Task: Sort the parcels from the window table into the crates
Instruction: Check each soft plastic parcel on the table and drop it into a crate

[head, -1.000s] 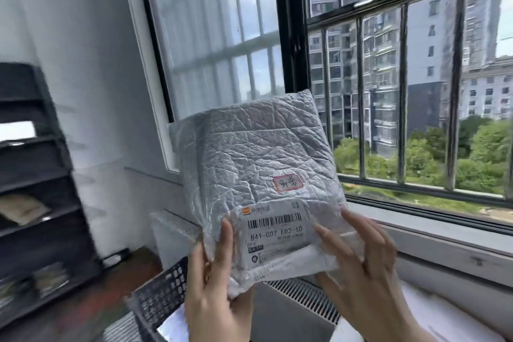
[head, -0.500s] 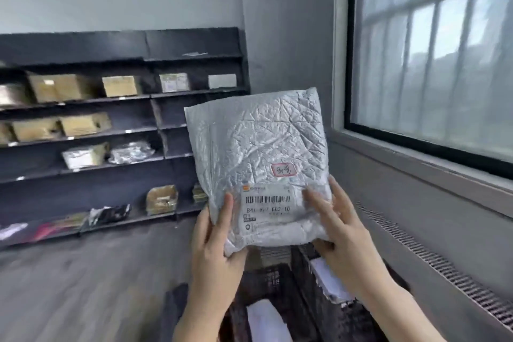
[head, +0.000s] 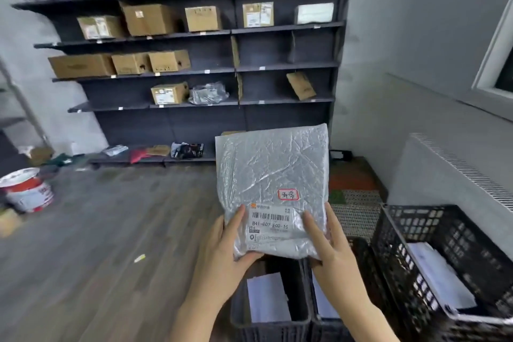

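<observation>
Crinkled silver plastic mailer parcel point(head: 273, 189), long axis upright, pinched at its lower corners by left hand point(head: 222, 247) and right hand point(head: 330, 244), directly above two black plastic crates point(head: 273, 322).

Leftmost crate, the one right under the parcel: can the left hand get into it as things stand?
Probably yes. The left hand grips the silver parcel directly above that crate, whose top is open and holds only a flat white parcel. It is occupied, though, sharing the grip with the right hand.
</observation>
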{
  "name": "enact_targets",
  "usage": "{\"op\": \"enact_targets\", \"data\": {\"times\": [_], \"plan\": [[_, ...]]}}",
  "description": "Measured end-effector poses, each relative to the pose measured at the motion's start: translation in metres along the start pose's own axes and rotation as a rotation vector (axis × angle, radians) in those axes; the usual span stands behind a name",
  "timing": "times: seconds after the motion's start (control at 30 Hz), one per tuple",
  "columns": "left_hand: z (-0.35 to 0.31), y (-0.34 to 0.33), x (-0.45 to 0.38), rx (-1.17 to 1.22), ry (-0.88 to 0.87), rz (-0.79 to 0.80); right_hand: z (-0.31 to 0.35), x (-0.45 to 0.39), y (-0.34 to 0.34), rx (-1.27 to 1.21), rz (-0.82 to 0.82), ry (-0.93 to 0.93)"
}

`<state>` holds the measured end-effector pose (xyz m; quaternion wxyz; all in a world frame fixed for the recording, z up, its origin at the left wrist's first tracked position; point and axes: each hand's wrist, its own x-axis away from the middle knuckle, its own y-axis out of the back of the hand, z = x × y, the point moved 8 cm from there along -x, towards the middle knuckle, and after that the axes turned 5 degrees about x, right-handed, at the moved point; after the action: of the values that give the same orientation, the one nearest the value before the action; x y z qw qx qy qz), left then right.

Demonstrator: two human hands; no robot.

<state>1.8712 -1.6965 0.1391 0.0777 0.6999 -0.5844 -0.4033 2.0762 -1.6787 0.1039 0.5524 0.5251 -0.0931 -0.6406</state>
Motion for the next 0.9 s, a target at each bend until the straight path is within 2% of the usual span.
{"op": "enact_targets", "data": {"times": [0.2,0.33,0.5,0.57,0.8,0.9], "plan": [[0.098,-0.069,-0.040,0.054,0.207,0.068,-0.059,-0.032,-0.090,-0.042,0.159,-0.105],[0.174,-0.131,-0.071,0.057,0.339,0.179,-0.116,-0.052,-0.157,-0.078,0.286,-0.227],[0.265,-0.209,-0.098,0.012,0.517,0.341,-0.195,-0.057,-0.255,-0.133,0.523,-0.389],[0.297,-0.238,-0.097,-0.028,0.573,0.391,-0.224,-0.050,-0.292,-0.102,0.625,-0.451],[0.405,-0.327,-0.044,-0.066,0.788,0.553,-0.287,0.003,-0.405,0.074,1.015,-0.439],[0.452,-0.364,-0.016,-0.137,0.808,0.655,-0.311,0.038,-0.457,0.138,1.137,-0.434]]}}
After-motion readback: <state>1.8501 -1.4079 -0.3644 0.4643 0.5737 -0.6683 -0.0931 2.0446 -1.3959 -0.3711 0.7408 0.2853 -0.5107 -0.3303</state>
